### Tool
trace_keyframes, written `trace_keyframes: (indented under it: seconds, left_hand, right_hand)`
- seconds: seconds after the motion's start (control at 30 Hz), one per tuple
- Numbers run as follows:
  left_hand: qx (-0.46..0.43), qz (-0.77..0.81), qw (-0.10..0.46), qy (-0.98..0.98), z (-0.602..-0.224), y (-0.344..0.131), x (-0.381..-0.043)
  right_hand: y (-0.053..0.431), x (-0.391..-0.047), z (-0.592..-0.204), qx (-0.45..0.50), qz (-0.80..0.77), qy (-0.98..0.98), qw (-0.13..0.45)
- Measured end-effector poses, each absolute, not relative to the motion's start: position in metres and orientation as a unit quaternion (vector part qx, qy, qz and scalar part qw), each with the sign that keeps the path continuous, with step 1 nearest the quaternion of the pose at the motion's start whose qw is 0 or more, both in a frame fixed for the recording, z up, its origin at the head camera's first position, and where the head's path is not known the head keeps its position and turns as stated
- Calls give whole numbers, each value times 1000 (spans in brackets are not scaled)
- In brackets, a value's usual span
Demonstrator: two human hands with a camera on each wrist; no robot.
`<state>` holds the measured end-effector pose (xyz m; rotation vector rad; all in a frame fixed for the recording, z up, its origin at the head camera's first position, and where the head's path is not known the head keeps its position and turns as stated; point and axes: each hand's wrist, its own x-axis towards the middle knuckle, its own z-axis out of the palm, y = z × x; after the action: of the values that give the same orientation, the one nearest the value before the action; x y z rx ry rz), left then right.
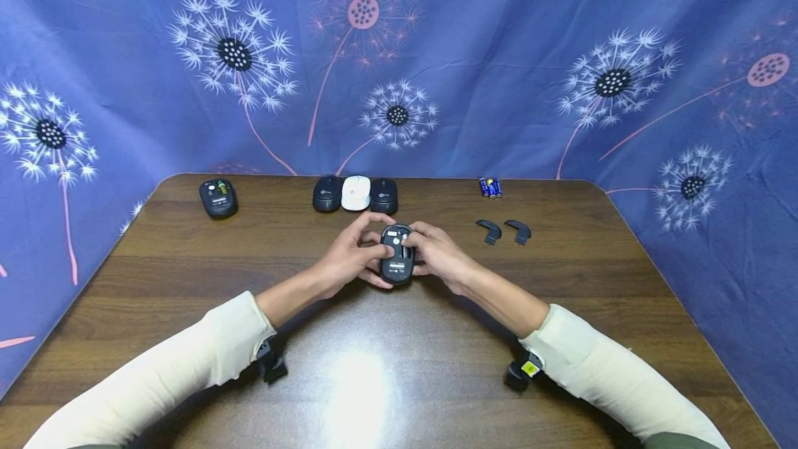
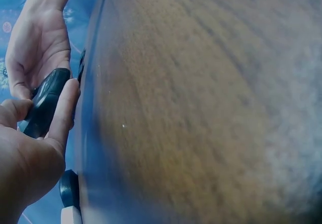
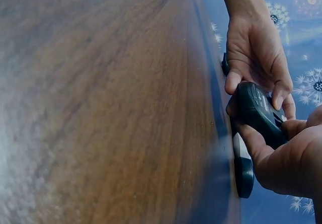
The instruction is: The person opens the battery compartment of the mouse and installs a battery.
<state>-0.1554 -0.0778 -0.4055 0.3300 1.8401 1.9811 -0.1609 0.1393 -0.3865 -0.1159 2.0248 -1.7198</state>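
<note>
Above the middle of the table, a black computer mouse (image 1: 396, 270) is held with its underside facing up. Its battery compartment is uncovered, and a light, silvery piece, probably a battery, shows inside it. My left hand (image 1: 350, 256) grips the mouse from the left, thumb on the underside and fingers around the edge. From the other side my right hand (image 1: 441, 256) holds it, the thumb at the compartment. In the right wrist view the mouse (image 3: 256, 114) is tilted between both hands. The left wrist view shows only its dark side (image 2: 44, 105).
At the back stand a black mouse (image 1: 327, 194), a white mouse (image 1: 356, 192) and another black mouse (image 1: 384, 196). An upturned mouse (image 1: 219, 205) lies far left. Several blue batteries (image 1: 490, 188) and two curved black covers (image 1: 492, 232) lie right. A blue patterned cloth (image 1: 486, 102) hangs behind.
</note>
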Motion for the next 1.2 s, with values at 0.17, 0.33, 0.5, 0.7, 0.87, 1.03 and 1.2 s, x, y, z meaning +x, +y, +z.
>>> trace_keyframes:
  seconds: [0.17,0.33,0.5,0.7,0.87,1.03,1.2]
  left_hand:
    - [115,711,204,663,-406,-78,-155]
    - [109,718,194,659,-405,-82,-156]
    - [103,707,191,673,-407,-89,-157]
    - [73,680,177,707,-410,-99,-158]
    - [53,661,169,729,-411,-105,-158]
    - [53,633,162,755,-411,-114,-158]
    - [69,601,150,782,-410,-123,-161]
  right_hand:
    - [139,-160,-386,-36,-629,738,239]
    - [138,-163,-386,-33,-633,737,237]
    - [137,-165,-386,-28,-632,734,247]
    - [138,-166,-390,-34,-634,727,264]
    - [133,-168,-395,-52,-624,728,278]
    - [125,-169,-394,-56,-622,725,291]
    - [114,-170,-396,-54,-628,716,301]
